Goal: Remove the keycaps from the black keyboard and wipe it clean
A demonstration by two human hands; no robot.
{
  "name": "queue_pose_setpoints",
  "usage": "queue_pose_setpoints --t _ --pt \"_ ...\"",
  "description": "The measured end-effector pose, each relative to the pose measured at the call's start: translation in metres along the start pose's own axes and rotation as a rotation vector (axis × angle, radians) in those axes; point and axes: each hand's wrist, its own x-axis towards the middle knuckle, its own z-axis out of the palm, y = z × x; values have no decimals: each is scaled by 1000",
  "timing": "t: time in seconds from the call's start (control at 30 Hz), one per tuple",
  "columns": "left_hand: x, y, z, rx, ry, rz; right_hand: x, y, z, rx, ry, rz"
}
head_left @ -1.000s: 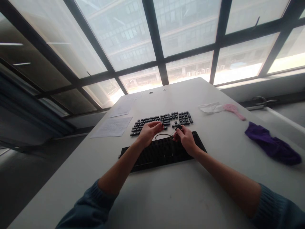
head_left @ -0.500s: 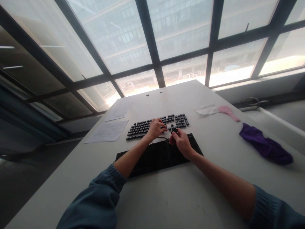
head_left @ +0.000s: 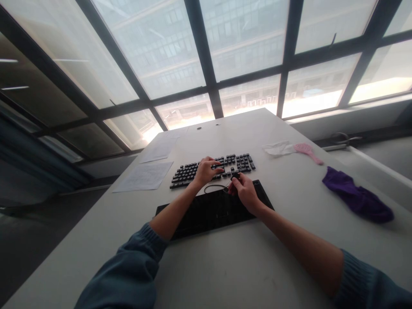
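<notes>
Rows of black keycaps form a keyboard layout on the white table. Over their middle, my left hand has its thumb and fingers apart, with nothing visible between them. My right hand is closed on a small black piece, whose exact kind I cannot make out. Below both hands lies a flat black panel, its upper part partly covered by my right hand and left forearm. A thin dark wire curves between the keycaps and the panel, close to my right fingers.
Sheets of paper lie on the left side of the table. To the right are a crumpled white tissue, a pink hairbrush and a purple cloth. Large windows stand behind the table.
My left hand has shifted slightly left over the keycaps, and its thumb and fingers show more clearly apart. My right hand stays almost in place with the small black piece.
</notes>
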Motion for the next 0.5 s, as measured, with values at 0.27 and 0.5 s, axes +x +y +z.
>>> queue_pose_setpoints --t 0.27,0.5 --pt "-68 -10 -78 -30 68 -97 -9 -2 4 -187 -18 -98" --pt "-167 -29 -112 45 105 -225 -33 -11 17 -674 -199 -348"
